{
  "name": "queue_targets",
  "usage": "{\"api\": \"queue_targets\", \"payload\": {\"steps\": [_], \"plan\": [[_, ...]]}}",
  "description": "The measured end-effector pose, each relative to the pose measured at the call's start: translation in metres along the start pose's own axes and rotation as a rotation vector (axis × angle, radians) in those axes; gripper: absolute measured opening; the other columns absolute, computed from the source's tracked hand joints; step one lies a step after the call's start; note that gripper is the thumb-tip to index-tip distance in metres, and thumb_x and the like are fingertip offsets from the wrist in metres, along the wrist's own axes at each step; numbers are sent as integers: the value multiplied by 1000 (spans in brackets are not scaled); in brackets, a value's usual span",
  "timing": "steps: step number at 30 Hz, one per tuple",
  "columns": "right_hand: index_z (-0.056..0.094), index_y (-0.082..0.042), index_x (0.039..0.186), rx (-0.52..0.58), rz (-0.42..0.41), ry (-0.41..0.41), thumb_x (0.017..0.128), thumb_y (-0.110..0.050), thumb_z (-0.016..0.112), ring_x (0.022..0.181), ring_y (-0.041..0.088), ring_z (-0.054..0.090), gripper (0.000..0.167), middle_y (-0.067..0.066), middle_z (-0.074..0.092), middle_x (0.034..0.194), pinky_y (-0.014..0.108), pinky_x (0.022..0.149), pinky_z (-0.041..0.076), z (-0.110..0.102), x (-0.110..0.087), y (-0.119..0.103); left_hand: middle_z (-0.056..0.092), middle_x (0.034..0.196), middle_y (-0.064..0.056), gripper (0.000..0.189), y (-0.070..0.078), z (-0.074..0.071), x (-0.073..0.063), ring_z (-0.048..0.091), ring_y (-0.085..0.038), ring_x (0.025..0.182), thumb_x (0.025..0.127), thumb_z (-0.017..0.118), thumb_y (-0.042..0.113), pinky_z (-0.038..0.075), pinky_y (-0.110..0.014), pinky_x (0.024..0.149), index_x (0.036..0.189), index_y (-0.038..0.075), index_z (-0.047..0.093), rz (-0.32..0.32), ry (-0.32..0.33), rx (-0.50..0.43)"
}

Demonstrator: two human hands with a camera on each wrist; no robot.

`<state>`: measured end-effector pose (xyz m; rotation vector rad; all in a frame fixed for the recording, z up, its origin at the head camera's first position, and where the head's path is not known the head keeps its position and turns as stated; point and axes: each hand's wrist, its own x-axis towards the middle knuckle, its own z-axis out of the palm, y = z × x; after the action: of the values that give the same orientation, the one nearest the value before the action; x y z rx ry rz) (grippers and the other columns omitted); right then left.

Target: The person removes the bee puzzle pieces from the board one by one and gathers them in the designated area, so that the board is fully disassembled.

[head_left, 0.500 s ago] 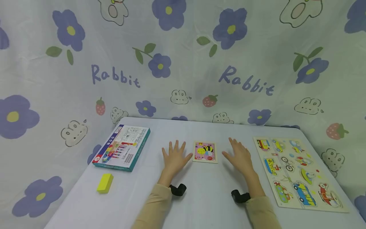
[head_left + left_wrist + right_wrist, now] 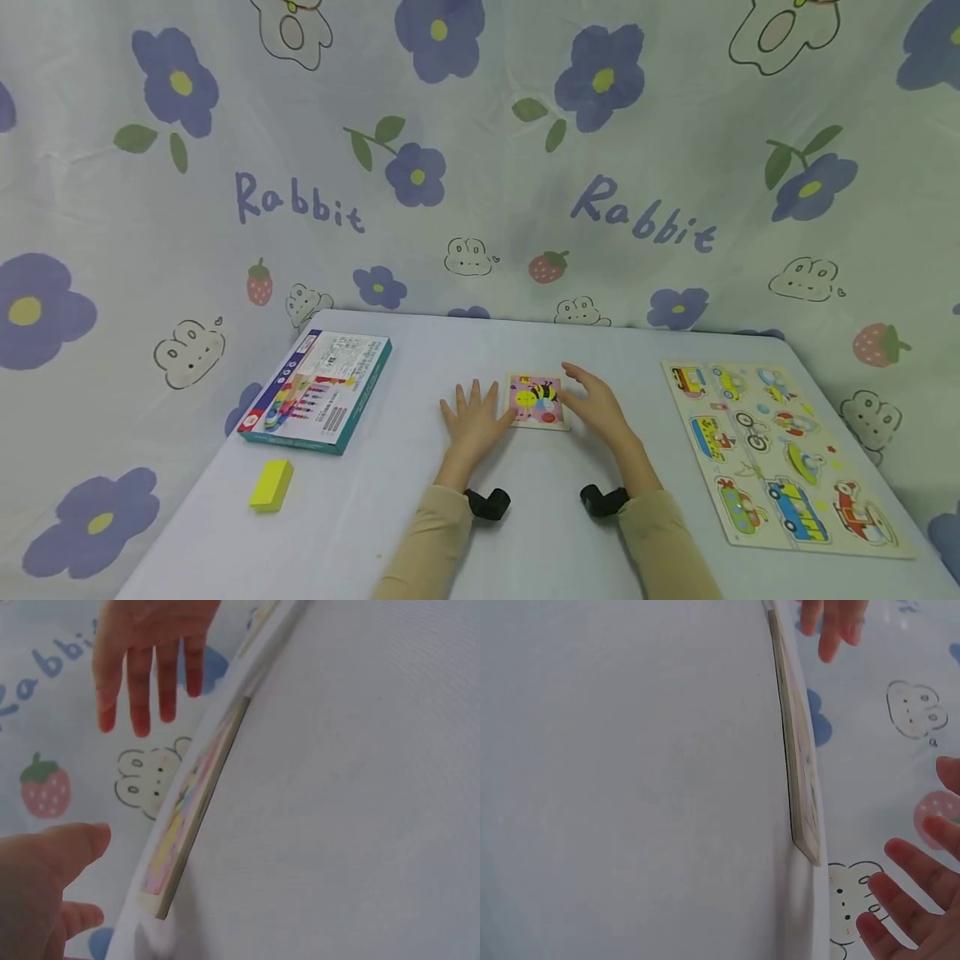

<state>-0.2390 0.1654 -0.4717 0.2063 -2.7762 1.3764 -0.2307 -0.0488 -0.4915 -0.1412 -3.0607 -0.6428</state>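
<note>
A small square bee picture board (image 2: pixel 536 402), pink with a pale edge, lies flat on the white table between the hands. At its left, my left hand (image 2: pixel 472 429) has its fingers spread, and the thumb tip overlaps the board's left edge in the head view. My right hand (image 2: pixel 600 412) is over the board's right side, fingers extended and slightly bent. In the left wrist view, the board (image 2: pixel 187 817) shows nearly edge-on, with the thumb apart from it. The right wrist view has the fingers spread near the board's end (image 2: pixel 804 780). Neither hand holds anything.
A flat boxed set (image 2: pixel 318 392) with a teal side lies at the back left, and a yellow block (image 2: pixel 272 486) in front of it. Toward the right edge lies a large vehicle puzzle board (image 2: pixel 780 454). A patterned curtain (image 2: pixel 480 167) hangs behind the table (image 2: pixel 525 558).
Both hands have moved inward toward the bee board, the right one farther, so its fingers now reach the board's right side. The board remains in place.
</note>
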Motion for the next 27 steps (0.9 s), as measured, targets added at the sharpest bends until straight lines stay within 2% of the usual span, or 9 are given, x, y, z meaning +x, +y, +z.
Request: {"api": "queue_targets", "payload": {"steps": [8, 14, 21, 27], "plan": [[52, -7, 130, 11, -51, -21, 88, -20, 62, 119, 32, 48, 45, 15, 56, 126, 50, 100, 36, 15, 16, -7, 32, 145, -21, 63, 5, 10, 1, 15, -47, 135, 88, 48, 56, 3, -68, 102, 137, 16, 47, 21, 42, 11], [58, -9, 124, -50, -65, -63, 86, -18, 64, 104, 27, 56, 39, 11, 61, 115, 45, 91, 45, 25, 30, -14, 35, 144, -20, 60, 6, 19, 1, 17, -47, 135, 88, 48, 54, 4, -68, 102, 135, 17, 49, 35, 71, 19], [61, -9, 120, -135, -76, -116, 85, -16, 65, 91, 23, 55, 36, 10, 62, 106, 40, 82, 48, 31, 46, -17, 37, 143, -20, 58, 6, 24, 0, 21, -47, 134, 85, 53, 51, 5, -69, 101, 132, 16, 53, 43, 111, 3], [63, -11, 117, -161, -40, -166, 83, -18, 68, 89, 20, 55, 35, 6, 60, 100, 38, 81, 49, 37, 55, -13, 37, 143, -19, 59, 4, 28, -1, 20, -46, 135, 84, 54, 52, 4, -67, 102, 133, 18, 52, 41, 118, 21]]}}
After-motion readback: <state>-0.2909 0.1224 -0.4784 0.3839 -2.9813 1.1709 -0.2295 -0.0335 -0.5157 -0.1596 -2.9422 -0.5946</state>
